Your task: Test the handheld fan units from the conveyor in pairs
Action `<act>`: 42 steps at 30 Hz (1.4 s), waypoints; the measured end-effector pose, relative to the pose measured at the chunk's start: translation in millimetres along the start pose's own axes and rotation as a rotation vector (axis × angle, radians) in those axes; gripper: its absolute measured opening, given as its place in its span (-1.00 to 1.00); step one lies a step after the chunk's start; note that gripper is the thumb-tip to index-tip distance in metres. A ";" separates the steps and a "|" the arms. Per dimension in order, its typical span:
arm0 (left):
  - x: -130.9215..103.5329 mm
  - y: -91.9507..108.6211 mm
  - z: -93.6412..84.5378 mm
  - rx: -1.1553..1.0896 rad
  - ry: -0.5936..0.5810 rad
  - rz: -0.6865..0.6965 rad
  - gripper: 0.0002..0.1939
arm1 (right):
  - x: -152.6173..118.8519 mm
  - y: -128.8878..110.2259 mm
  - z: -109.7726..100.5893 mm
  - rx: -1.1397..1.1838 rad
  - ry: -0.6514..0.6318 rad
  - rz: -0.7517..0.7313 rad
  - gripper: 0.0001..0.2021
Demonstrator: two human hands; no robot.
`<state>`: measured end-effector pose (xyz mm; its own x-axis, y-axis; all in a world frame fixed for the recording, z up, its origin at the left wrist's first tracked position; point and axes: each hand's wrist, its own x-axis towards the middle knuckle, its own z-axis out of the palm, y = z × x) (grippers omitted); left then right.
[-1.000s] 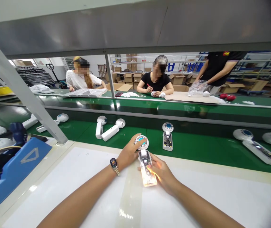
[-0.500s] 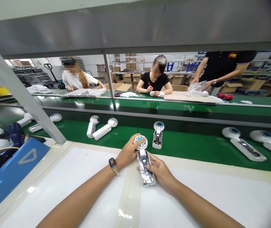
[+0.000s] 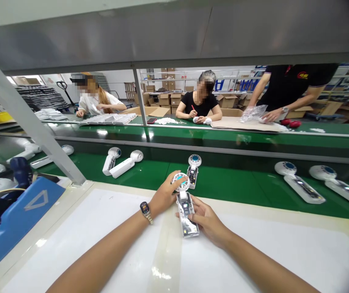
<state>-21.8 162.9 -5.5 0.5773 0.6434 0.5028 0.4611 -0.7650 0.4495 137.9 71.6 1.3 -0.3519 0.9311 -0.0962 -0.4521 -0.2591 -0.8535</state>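
Note:
A handheld fan (image 3: 189,225) with a round white head, a blue centre and a clear-fronted body is held between my hands above the bench edge. My left hand (image 3: 165,196) grips the fan's head, its thumb lying across the front grille. My right hand (image 3: 207,221) is closed around the body from the right, thumb pressed on the clear front, where a small display glows. Just behind the held fan, another fan (image 3: 192,177) of the same sort lies on the green conveyor belt (image 3: 241,187), partly covered by it.
More white fans lie on the belt, a pair (image 3: 123,167) at left and one (image 3: 304,189) at right. A blue tape dispenser (image 3: 24,219) stands on the left of the white bench (image 3: 253,260). A slanting metal post (image 3: 40,118) rises nearby. Several co-workers sit or stand across the line.
The fans on the belt have shifted left. My hands hold the same fan in nearly the same place, its display looking different. Across the line, the left and right co-workers' arms have moved.

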 end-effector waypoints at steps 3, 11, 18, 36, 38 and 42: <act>0.0 -0.6 -0.1 0.002 -0.005 0.002 -0.47 | 0.6 0.9 -1.2 0.004 -0.013 -0.008 -0.39; 1.6 2.8 -1.4 -0.003 0.008 0.013 -0.47 | -0.5 1.0 0.0 -0.008 -0.007 -0.008 -0.43; 1.8 2.4 -1.3 0.003 0.014 0.014 -0.46 | -0.4 2.0 -1.4 -0.006 -0.007 -0.015 -0.41; -0.5 -3.4 2.0 0.074 0.032 0.016 -0.39 | 4.5 1.9 -5.7 0.083 -0.006 -0.011 -0.49; -1.0 -4.5 3.8 0.086 0.038 0.022 -0.37 | 9.7 -4.4 -14.8 0.105 0.089 -0.031 -0.53; -2.6 -6.7 6.6 0.125 0.031 -0.007 -0.37 | 22.3 -26.9 -53.1 0.050 0.318 -0.186 -0.20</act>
<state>-21.9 166.2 -14.7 0.5538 0.6476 0.5234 0.5463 -0.7569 0.3587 185.8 113.0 -5.1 0.0090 0.9947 -0.1028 -0.5265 -0.0827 -0.8461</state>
